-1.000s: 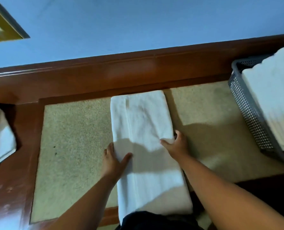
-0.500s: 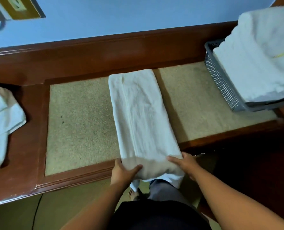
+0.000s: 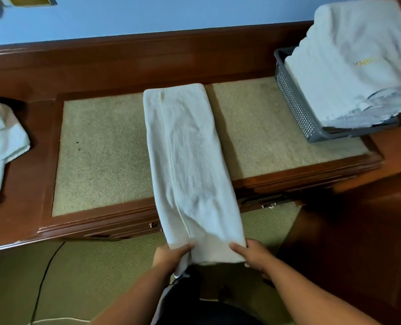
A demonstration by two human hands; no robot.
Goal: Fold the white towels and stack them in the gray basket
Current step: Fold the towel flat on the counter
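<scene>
Several folded white towels [image 3: 349,66] fill the gray perforated basket [image 3: 293,99]; left hand [image 3: 169,256], right hand [image 3: 253,254] grip a long half-folded white towel [image 3: 187,156]; crumpled white towel [image 3: 0,141] waits.

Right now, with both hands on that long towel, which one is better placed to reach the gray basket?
Probably the right hand: the gray basket stands at the right end of the bench, on its side. The left hand would have to cross over the towel, whose near end both hold.
</scene>
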